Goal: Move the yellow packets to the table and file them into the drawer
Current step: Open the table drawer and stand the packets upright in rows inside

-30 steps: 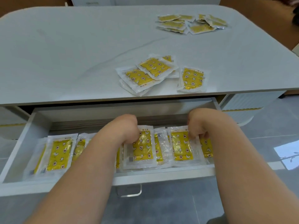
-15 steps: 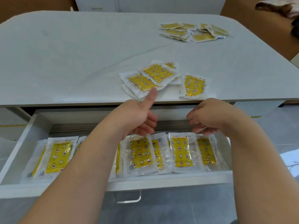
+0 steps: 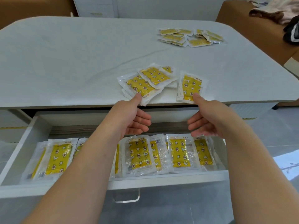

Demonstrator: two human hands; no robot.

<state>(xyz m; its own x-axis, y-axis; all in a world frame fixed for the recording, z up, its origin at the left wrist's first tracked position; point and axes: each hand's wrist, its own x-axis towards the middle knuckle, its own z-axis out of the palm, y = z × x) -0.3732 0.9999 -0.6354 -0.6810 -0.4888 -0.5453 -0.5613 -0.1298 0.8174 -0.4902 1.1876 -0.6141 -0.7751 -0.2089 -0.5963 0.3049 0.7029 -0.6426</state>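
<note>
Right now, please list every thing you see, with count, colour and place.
Rounded table top: one, white, ahead.
Open drawer: one, white, under the table's near edge.
Yellow plastic-wrapped packets in drawer: overlapping row, count unclear, yellow.
Near pile of packets: at least three, yellow, table's near edge.
Separate packet: one, yellow, right of that pile.
Far pile of packets: several, yellow, table's far right.
Crumpled cloth: one heap, beige, top right.
Left hand: thumb on the near pile.
Right hand: thumb on the separate packet.

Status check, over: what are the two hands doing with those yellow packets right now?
Left hand thumb on near pile, right hand thumb on single packet, both at table edge. Drawer open, row filed. Nothing in the way.
</note>
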